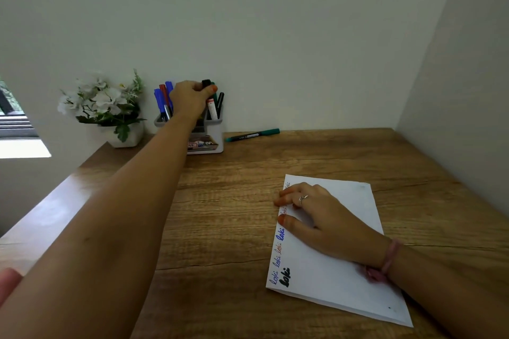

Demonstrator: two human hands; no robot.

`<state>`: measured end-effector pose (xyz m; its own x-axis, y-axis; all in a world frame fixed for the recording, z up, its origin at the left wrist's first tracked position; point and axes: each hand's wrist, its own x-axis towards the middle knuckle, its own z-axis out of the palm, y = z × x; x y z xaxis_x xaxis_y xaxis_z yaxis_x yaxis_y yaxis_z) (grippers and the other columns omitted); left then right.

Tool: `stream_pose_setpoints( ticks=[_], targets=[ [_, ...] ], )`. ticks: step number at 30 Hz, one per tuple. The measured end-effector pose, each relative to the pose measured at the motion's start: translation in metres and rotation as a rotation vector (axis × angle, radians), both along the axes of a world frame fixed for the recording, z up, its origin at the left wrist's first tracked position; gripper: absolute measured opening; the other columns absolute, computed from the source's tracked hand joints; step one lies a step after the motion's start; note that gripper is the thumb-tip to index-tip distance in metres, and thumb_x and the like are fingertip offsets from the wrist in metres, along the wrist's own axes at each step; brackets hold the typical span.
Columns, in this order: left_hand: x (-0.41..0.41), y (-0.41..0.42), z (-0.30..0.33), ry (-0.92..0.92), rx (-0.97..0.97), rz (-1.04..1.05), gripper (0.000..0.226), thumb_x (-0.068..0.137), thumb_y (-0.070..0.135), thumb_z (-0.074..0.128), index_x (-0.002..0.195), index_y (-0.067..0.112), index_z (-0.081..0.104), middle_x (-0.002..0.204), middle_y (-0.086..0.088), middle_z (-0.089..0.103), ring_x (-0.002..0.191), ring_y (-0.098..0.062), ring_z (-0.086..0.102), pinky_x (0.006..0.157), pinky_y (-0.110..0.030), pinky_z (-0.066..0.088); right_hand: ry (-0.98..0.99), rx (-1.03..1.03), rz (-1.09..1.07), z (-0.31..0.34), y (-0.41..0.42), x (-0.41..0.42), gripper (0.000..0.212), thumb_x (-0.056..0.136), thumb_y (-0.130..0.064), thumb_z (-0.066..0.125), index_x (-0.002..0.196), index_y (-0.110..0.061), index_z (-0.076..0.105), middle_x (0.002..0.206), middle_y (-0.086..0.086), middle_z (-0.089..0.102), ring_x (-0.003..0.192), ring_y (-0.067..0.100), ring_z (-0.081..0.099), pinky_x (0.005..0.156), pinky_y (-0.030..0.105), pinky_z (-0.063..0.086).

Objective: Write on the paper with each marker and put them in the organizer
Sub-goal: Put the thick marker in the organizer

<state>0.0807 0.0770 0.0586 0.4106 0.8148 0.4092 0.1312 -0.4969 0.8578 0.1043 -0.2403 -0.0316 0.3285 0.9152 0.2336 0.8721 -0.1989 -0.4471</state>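
My left hand [190, 98] reaches over the grey organizer [213, 140] at the back of the desk and grips the black cap of a marker [206, 82] standing in it. Blue and red markers [165, 96] and several other markers [217, 104] stand in the organizer. One green marker [253, 135] lies on the desk just right of the organizer. My right hand [316, 212] rests flat on the white paper [344, 270], fingers spread, holding nothing. Several small words in blue, red and black run along the paper's left edge.
A white pot of white flowers [110, 107] stands left of the organizer against the wall. Walls close the wooden desk [220, 228] at the back and right. A window shows at far left.
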Motion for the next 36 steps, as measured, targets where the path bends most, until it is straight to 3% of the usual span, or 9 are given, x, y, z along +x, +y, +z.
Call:
stream_pose_setpoints(
  ticks=[6,9,15,18,22,26,28,31,36],
  targets=[
    [-0.001,-0.005,-0.010,0.068,0.105,0.021,0.042,0.084,0.028,0.067,0.115,0.000,0.063,0.108,-0.017,0.068,0.098,-0.023,0.064,0.079,-0.022,0.047,-0.007,-0.011,-0.002,0.001,0.001,0.000,0.044,0.087,-0.052,0.041,0.124,-0.033,0.055,0.128,-0.015,0.051,0.114,0.001,0.042,0.099,0.025,0.035],
    [0.000,-0.011,-0.013,0.065,0.163,0.033,0.044,0.084,0.025,0.067,0.118,-0.002,0.060,0.114,-0.017,0.066,0.104,-0.022,0.062,0.082,-0.018,0.042,-0.007,-0.015,-0.001,0.001,0.001,0.000,0.045,0.086,-0.053,0.041,0.124,-0.033,0.055,0.128,-0.016,0.050,0.114,0.000,0.041,0.098,0.023,0.034],
    [-0.001,-0.009,-0.018,0.105,0.191,0.030,0.050,0.081,0.022,0.071,0.122,-0.001,0.055,0.114,-0.016,0.063,0.105,-0.023,0.060,0.086,-0.021,0.043,-0.005,-0.013,-0.002,0.000,0.000,0.000,0.045,0.086,-0.053,0.041,0.124,-0.033,0.055,0.127,-0.016,0.051,0.114,0.000,0.041,0.099,0.024,0.034],
    [-0.001,-0.008,-0.023,0.095,0.220,0.067,0.060,0.076,0.027,0.075,0.125,0.004,0.049,0.120,-0.016,0.052,0.109,-0.026,0.053,0.095,-0.033,0.046,-0.001,-0.011,0.000,0.001,0.000,0.000,0.045,0.086,-0.052,0.041,0.124,-0.033,0.055,0.127,-0.015,0.051,0.114,0.001,0.041,0.099,0.024,0.034],
    [0.002,-0.025,-0.021,0.230,0.625,0.191,0.059,0.081,0.037,0.069,0.128,0.010,0.047,0.125,-0.015,0.045,0.113,-0.029,0.044,0.093,-0.038,0.038,-0.008,-0.006,0.000,0.000,0.001,0.000,0.042,0.088,-0.051,0.043,0.124,-0.033,0.055,0.127,-0.015,0.051,0.113,0.001,0.041,0.097,0.022,0.033],
    [0.026,-0.058,-0.029,0.461,1.026,-0.124,0.034,0.091,0.012,0.055,0.124,0.006,0.054,0.120,-0.016,0.052,0.108,-0.030,0.052,0.088,-0.040,0.043,-0.026,-0.018,-0.003,0.002,0.001,-0.001,0.035,0.093,-0.044,0.049,0.125,-0.032,0.054,0.129,-0.014,0.049,0.115,0.002,0.040,0.097,0.022,0.032],
    [0.040,-0.070,-0.045,0.657,0.934,-0.222,0.039,0.089,-0.002,0.049,0.127,0.003,0.049,0.123,-0.015,0.049,0.111,-0.028,0.049,0.092,-0.037,0.044,-0.032,-0.023,0.001,0.003,0.000,-0.001,0.035,0.093,-0.044,0.049,0.126,-0.031,0.054,0.130,-0.013,0.049,0.115,0.002,0.040,0.098,0.023,0.032],
    [0.051,-0.073,-0.064,0.875,0.753,-0.200,0.037,0.092,0.001,0.042,0.129,-0.002,0.041,0.127,-0.019,0.046,0.114,-0.030,0.046,0.093,-0.037,0.043,-0.024,-0.013,0.012,0.003,0.000,-0.001,0.037,0.092,-0.045,0.047,0.125,-0.031,0.054,0.130,-0.012,0.050,0.115,0.003,0.040,0.099,0.024,0.033],
    [0.050,-0.070,-0.070,1.009,0.738,-0.141,0.030,0.096,0.007,0.037,0.124,-0.002,0.045,0.124,-0.021,0.051,0.113,-0.032,0.049,0.091,-0.039,0.044,-0.035,-0.012,0.014,0.002,0.000,0.000,0.039,0.091,-0.048,0.044,0.125,-0.031,0.054,0.130,-0.012,0.049,0.116,0.004,0.040,0.100,0.027,0.034]
  ],
)
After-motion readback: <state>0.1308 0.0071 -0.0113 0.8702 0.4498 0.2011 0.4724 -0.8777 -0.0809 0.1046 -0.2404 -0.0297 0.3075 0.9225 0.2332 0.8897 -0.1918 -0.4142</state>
